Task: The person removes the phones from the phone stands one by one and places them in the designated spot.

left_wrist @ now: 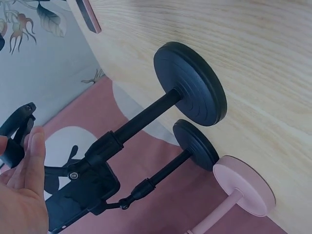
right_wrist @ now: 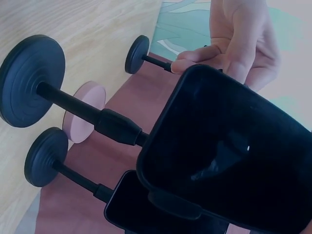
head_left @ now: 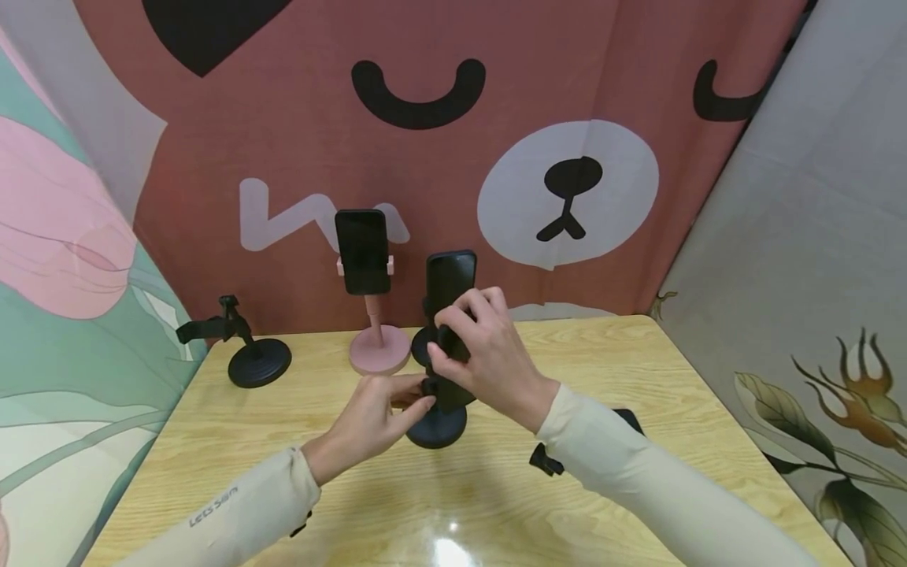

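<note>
The right hand (head_left: 489,354) grasps a phone (head_left: 448,287) standing upright on its black stand (head_left: 438,425); the left hand (head_left: 375,413) pinches the stand's knob, mostly hidden by fingers.

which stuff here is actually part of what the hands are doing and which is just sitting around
In hand:
- near black stand, left hand pinching its clamp
- dark phone gripped by right hand

Lying about:
- pink stand holding a phone
- black stand behind with phone
- empty black stand at left
- wooden table
</note>
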Motion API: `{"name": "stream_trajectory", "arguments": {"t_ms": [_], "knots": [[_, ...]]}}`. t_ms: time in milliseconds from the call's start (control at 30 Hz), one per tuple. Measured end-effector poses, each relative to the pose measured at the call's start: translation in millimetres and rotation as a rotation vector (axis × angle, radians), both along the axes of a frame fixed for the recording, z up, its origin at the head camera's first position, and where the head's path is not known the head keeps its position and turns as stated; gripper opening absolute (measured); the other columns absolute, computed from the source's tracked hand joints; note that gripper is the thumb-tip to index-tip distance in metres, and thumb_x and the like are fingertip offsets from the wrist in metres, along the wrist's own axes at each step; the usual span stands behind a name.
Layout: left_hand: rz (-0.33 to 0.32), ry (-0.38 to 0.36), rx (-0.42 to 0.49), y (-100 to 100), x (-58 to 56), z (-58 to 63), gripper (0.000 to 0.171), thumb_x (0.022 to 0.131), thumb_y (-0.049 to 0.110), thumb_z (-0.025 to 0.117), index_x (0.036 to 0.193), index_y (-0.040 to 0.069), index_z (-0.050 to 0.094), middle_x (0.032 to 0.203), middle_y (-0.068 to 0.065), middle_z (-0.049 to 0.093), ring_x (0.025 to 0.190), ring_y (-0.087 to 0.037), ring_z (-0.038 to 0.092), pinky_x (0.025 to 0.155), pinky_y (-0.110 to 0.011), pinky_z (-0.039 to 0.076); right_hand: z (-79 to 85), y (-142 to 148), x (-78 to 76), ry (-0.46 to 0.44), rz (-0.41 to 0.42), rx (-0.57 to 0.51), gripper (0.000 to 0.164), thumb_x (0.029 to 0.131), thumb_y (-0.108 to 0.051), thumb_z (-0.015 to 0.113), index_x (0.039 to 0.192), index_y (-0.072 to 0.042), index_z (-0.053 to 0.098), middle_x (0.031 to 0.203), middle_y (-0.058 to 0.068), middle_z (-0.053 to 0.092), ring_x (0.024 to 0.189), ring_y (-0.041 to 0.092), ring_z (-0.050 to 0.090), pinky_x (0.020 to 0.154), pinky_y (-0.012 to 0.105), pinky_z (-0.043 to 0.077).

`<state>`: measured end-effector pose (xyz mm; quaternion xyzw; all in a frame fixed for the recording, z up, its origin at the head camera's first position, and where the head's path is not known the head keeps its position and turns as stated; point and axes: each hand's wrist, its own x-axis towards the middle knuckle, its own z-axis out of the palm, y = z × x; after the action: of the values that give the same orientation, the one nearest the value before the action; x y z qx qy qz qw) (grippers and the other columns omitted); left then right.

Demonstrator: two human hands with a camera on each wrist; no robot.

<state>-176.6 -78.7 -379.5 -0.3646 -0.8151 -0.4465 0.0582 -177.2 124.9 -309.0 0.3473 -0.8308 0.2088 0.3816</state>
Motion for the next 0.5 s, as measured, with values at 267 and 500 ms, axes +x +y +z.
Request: {"name": "stream_trajectory", "arguments": {"t_ms": [267,500], "knots": [[0.004,-0.019,0.001,-0.3,-0.2,2.0,0.026,0.095,0.009,0.07,0.12,0.003,0.073,0.109,-0.012,0.077,0.089,-0.017,0.077,0.078,-0.022,0.062,3.2,4.2,1.7,-0.034,0.053,0.011,0.018,0.086,-0.018,0.075,0.1,-0.01,0.065,0.093,0.007,0.056,0.091,0.025,0.044,0.077,0.038,0.04],[0.002,-0.026,-0.002,-0.2,-0.9,2.6,0.025,0.095,0.008,0.07,0.119,0.003,0.073,0.108,-0.011,0.077,0.09,-0.017,0.077,0.078,-0.023,0.062,3.5,4.9,1.8,-0.05,0.087,0.032,0.014,0.089,-0.02,0.07,0.098,-0.011,0.065,0.091,0.005,0.054,0.087,0.022,0.042,0.076,0.037,0.038]]}}
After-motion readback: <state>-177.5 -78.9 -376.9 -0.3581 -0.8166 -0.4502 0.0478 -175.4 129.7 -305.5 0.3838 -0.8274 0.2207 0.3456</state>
